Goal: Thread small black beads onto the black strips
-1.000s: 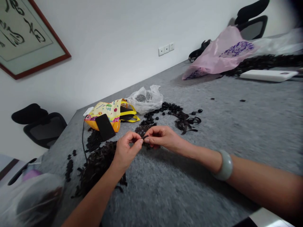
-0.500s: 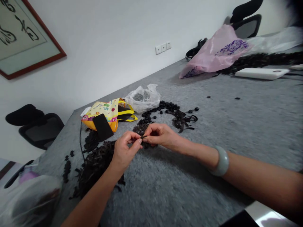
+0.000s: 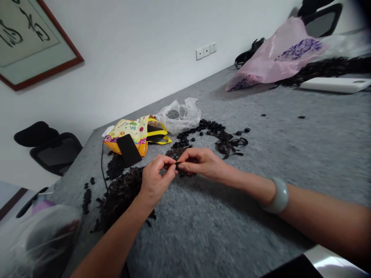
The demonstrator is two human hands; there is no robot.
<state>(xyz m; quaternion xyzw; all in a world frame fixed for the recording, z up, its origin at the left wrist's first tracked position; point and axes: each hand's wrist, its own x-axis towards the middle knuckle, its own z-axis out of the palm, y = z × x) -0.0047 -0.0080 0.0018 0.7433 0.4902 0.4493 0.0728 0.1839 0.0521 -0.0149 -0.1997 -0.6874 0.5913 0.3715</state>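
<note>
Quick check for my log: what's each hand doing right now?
Left hand: closed, pinching a small dark strand.
Right hand: closed, pinching the same strand from the other side.

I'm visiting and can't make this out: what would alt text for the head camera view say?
A person's left hand and right hand pinch a small dark strand between them above a grey felt-topped table. Nearby lie a pile of dark curly strands, possibly hair, small black beads, and a yellow printed bag under a black smartphone.
</note>
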